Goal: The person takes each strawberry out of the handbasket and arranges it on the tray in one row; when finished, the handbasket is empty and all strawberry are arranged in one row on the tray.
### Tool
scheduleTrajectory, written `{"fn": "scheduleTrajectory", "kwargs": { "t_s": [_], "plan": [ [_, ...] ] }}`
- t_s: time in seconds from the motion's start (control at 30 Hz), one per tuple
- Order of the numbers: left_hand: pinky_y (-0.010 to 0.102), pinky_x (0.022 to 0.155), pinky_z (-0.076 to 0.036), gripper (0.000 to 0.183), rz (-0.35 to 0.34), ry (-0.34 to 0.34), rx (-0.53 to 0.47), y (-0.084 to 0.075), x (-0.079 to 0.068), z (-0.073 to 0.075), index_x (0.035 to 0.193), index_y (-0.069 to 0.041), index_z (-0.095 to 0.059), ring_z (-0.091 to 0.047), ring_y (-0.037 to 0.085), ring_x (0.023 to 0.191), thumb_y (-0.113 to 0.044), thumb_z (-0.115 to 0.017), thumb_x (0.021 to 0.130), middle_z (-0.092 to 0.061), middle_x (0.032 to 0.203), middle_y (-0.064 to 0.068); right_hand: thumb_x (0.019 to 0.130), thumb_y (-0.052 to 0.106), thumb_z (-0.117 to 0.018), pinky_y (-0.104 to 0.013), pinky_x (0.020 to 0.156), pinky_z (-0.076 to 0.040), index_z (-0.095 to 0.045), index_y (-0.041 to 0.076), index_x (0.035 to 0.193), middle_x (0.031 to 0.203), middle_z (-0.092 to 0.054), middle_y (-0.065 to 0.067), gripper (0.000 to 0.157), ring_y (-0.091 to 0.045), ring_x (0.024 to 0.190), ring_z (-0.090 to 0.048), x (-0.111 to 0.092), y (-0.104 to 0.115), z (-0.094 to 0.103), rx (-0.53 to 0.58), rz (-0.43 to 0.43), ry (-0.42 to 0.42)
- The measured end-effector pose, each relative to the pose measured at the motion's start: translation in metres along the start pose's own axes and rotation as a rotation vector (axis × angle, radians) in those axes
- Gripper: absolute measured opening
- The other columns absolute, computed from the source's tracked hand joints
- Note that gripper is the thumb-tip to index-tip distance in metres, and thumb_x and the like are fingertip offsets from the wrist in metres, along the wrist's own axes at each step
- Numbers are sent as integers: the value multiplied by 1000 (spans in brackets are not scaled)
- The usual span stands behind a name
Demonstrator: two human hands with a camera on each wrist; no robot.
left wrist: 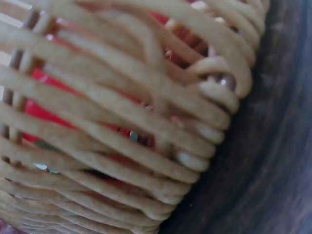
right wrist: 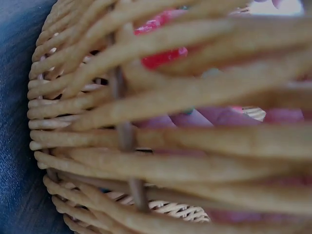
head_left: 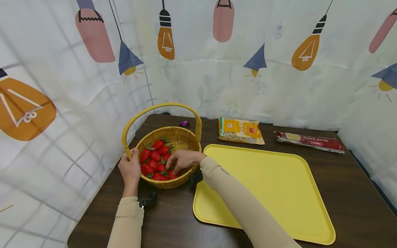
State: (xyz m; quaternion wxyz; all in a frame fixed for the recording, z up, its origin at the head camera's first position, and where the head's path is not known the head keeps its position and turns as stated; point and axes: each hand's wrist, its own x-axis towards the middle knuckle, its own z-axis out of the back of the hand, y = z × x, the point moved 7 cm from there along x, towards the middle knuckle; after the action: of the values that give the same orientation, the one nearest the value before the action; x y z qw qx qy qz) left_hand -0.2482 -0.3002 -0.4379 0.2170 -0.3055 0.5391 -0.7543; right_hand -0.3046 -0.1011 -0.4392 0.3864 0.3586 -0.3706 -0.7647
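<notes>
A yellow woven basket (head_left: 183, 177) with a tall arched handle stands on the dark table, tilted in view. Bright red strawberries (head_left: 154, 165) with green leaves fill its left and front part. My left hand (head_left: 130, 168) grips the basket's left rim at the foot of the handle. My right hand (head_left: 183, 160) reaches over the right rim, fingertips down among the front strawberries; I cannot tell whether it pinches one. Through the basket weave (left wrist: 112, 107) in the left wrist view, red fruit shows. Beyond the weave (right wrist: 195, 44) in the right wrist view are fingers and a strawberry (right wrist: 163, 56).
A large yellow tray (head_left: 263, 186) lies right of the basket, under my right forearm. Behind it are an orange and clear food packet (head_left: 240, 131) and a long dark red packet (head_left: 310, 142). A small purple wrapped piece (head_left: 184, 123) lies behind the basket. Printed curtains (head_left: 198, 86) border the table.
</notes>
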Motion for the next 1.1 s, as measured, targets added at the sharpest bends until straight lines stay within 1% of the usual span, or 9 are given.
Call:
{"fn": "scheduleTrajectory", "kwargs": {
  "t_s": [0.2, 0.33, 0.47, 0.6, 0.77, 0.87, 0.93, 1.03, 1.1],
  "plan": [
    [31, 74, -34, 41, 9, 1, 4, 0, -2, 1, 117, -3, -69, -45, 20, 82, -36, -52, 98, -64, 100, 17, 82, 5, -76, -23, 74, -48, -71, 12, 108, 105, -67, 7, 27, -9, 86, -54, 0, -1, -5, -64, -16, 54],
    [30, 76, -35, 41, 23, 3, 4, 0, -3, 1, 119, -4, -68, -48, 19, 87, -35, -51, 99, -65, 106, 18, 82, 6, -76, -22, 71, -44, -68, 12, 112, 106, -64, 7, 31, -9, 83, -48, -1, -2, -8, -92, -14, 86],
    [30, 75, -35, 39, 23, -5, 4, 1, -3, 0, 118, -5, -69, -48, 18, 85, -33, -52, 99, -65, 106, 18, 83, 5, -75, -23, 67, -42, -66, 11, 111, 104, -61, 5, 31, -10, 80, -45, -1, -3, -9, -69, -21, 97],
    [29, 74, -35, 37, 8, -18, 7, 0, -1, 0, 116, -4, -70, -47, 16, 81, -32, -53, 98, -67, 105, 18, 82, 7, -76, -24, 67, -42, -67, 14, 109, 103, -61, 6, 29, -10, 82, -45, -2, -3, -10, -48, -18, 104],
    [26, 77, -38, 35, 0, -29, 5, -2, -1, -1, 114, -4, -71, -55, 19, 91, -30, -53, 98, -68, 108, 17, 83, 8, -76, -24, 68, -44, -68, 16, 109, 105, -62, 6, 28, -9, 83, -47, -4, -2, -11, -56, -10, 105],
    [26, 79, -39, 34, -2, -34, -2, -3, -2, -1, 113, -4, -71, -59, 23, 99, -29, -53, 98, -69, 110, 17, 83, 10, -76, -23, 69, -43, -69, 16, 107, 104, -62, 7, 26, -9, 85, -47, -4, 0, -11, -94, -2, 91],
    [26, 79, -39, 35, -1, -37, 0, -4, -2, -2, 113, -4, -72, -59, 25, 100, -28, -52, 98, -69, 111, 17, 84, 15, -77, -22, 71, -43, -69, 17, 105, 102, -62, 8, 23, -8, 85, -48, -4, 1, -11, -154, 15, 74],
    [25, 79, -39, 36, 11, -44, 4, -3, -2, -1, 114, -4, -72, -59, 24, 99, -30, -52, 98, -69, 112, 17, 84, 22, -77, -20, 77, -43, -69, 17, 102, 99, -63, 9, 20, -7, 87, -49, -3, 7, -13, -256, 56, 49],
    [26, 79, -39, 37, 16, -44, 8, -3, -2, -1, 114, -4, -71, -58, 22, 97, -31, -51, 98, -69, 112, 16, 84, 23, -77, -19, 77, -44, -69, 16, 102, 98, -63, 9, 20, -7, 85, -50, -3, 10, -14, -290, 76, 24]
  ]
}}
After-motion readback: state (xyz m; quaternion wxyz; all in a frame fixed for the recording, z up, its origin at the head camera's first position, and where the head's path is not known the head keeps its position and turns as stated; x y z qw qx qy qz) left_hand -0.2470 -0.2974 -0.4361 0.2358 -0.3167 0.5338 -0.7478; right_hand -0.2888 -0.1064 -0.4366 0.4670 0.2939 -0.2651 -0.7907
